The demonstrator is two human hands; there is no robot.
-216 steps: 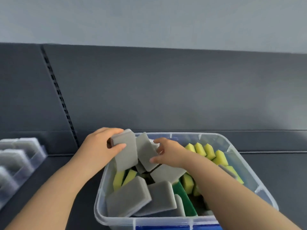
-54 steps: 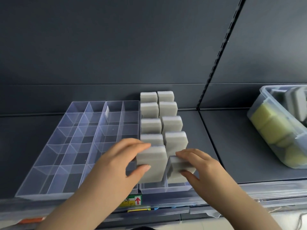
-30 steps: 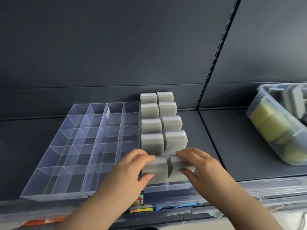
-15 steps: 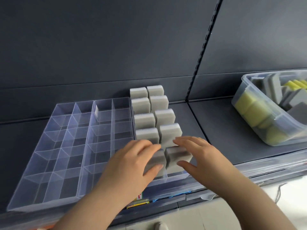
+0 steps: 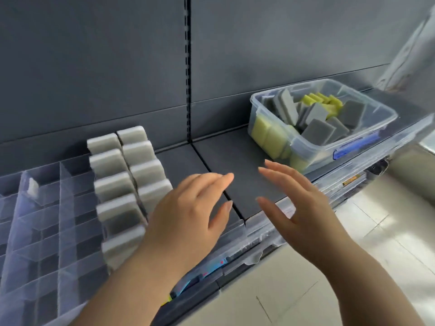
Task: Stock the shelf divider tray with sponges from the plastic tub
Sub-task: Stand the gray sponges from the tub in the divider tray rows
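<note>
Partly stocked: upright grey sponges in the two rightmost columns of the divider tray, lower left; other compartments yet to fill. Plenty of spare sponges, grey and yellow, in the plastic tub, upper right. Between them, left hand and right hand, fingers spread, holding nothing.

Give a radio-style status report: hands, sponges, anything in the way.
Open and empty: left hand, right hand. Two right columns of tray hold grey sponges. More in tub. Nothing blocks the way.
</note>
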